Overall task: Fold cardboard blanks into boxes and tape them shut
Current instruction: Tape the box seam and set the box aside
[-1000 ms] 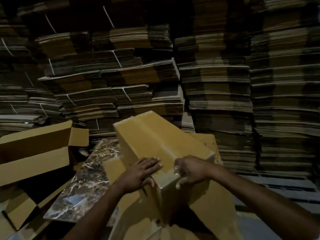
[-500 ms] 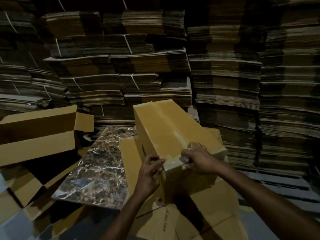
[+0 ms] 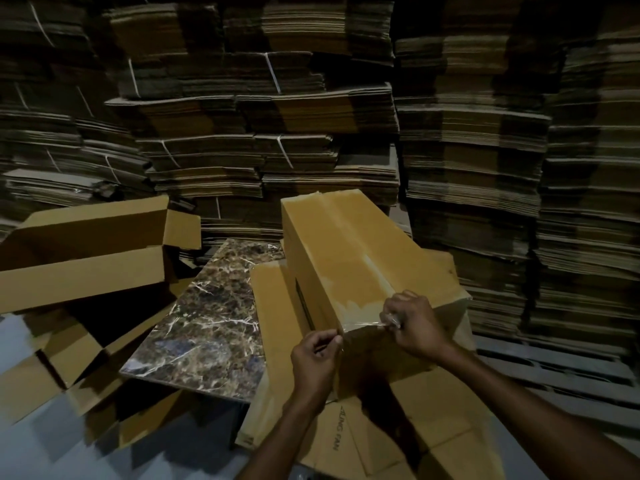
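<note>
A dim storeroom seen from above a person's two bare hands. Just right of centre sits a long rectangular box (image 3: 353, 258) of smooth tan cardboard. It is closed, with its far end pointing to 12 o'clock and its near end toward the viewer. A glossy band of clear tape (image 3: 363, 325) runs along the top seam and stretches across the near top edge.

The left hand (image 3: 313, 355), at 6 o'clock of the box, pinches one end of the tape between thumb and curled fingers at the box's near left corner. The right hand (image 3: 415, 323), at 4 o'clock of the box, has its fingers curled in a narrow grip on the other end, which glints at its fingertips. The near edge of the box lies between the two grips, touching the tape.

The box rests on flattened cardboard sheets (image 3: 446, 431). One sheet bears dark printed letters that seem to read "LING FAN", with the start hidden by the left forearm.

At 9 o'clock of the box lies a polished slab (image 3: 211, 313), brown with white marble veining. Beyond it, at 10 o'clock, an open box (image 3: 86, 251) lies on its side with its flaps spread. From 9 through 3 o'clock, rough-edged stacks of flat blanks (image 3: 277, 116) rise like a wall, and some bundles are tied with pale string. A slatted pallet (image 3: 554, 372) shows at 3 o'clock.
</note>
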Tool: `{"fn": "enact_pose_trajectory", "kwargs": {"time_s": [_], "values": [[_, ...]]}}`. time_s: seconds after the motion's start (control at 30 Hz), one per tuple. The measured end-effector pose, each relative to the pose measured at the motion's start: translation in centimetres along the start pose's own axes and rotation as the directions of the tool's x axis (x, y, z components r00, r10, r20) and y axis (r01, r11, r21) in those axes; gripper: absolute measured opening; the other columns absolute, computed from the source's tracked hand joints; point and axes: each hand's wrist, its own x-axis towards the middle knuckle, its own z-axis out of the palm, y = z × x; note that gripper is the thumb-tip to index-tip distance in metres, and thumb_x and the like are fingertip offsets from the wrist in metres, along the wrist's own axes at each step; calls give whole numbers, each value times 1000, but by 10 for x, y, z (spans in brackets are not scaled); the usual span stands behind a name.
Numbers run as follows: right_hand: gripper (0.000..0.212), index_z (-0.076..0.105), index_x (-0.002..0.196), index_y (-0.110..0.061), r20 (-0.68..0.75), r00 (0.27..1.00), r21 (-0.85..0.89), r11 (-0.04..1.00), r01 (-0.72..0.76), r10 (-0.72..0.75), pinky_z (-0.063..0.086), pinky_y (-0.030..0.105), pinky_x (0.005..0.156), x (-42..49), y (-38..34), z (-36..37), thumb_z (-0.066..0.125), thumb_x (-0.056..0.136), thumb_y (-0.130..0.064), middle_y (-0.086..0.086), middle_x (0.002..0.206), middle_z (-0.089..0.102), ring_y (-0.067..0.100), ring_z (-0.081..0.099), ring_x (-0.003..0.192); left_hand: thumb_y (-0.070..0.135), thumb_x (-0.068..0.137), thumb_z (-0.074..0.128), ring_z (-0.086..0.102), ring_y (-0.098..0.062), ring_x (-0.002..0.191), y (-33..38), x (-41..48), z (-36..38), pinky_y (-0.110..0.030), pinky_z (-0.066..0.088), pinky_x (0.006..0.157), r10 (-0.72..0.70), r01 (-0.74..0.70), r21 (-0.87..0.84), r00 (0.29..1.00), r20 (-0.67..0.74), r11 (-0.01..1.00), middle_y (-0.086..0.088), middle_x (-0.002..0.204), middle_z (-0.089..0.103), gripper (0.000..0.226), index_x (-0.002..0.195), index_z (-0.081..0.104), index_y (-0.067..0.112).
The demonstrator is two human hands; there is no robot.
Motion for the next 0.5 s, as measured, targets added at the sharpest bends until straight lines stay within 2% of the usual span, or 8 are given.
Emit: {"fn": "enact_pose_trajectory", "kwargs": {"time_s": [0.1,0.23,0.33,0.4,0.43,0.5], "values": [[38,53,73,-31,-67,998,-22,1000,15,-16,27,30,71,-8,-4,4,67,73,5,-15,79,53,11,46,84,8,92,72,70,-16,89,-5,7,0,-29,58,80,-27,26,19,999,46,999,-2,91,74,11,89,75,18],[29,57,76,-27,-50,999,-25,1000,19,-20,30,34,77,-8,0,4,67,78,0,-14,83,54,10,46,89,7,98,61,63,-19,81,-4,13,4,-25,50,70,17,-27,111,996,87,993,-6,87,65,19,83,65,18],[26,58,79,-25,-39,998,-21,998,53,-54,31,36,76,-7,2,3,68,78,-2,-14,84,53,10,44,89,10,102,52,56,-21,78,-6,13,11,-28,44,67,47,-67,200,993,105,978,-4,86,57,26,80,55,23],[20,56,82,-27,-32,997,-38,997,73,-75,32,36,77,-7,2,3,71,81,-14,-13,87,52,9,41,90,7,103,48,52,-18,77,-6,14,14,-28,41,66,75,-100,256,992,105,962,-1,85,52,28,79,49,23],[19,55,83,-28,-22,996,-48,995,87,-88,31,36,78,-7,1,2,73,83,-27,-13,88,51,9,40,90,3,101,47,50,-16,77,-5,13,15,-28,40,66,90,-115,279,991,101,953,0,85,51,29,79,47,21],[33,51,83,-31,12,996,-79,993,84,-83,31,35,80,-6,-2,2,72,78,-57,-13,90,49,11,41,91,-8,94,45,47,-13,76,-3,11,17,-28,37,64,111,-132,303,990,86,944,0,85,48,29,78,45,17]]}}
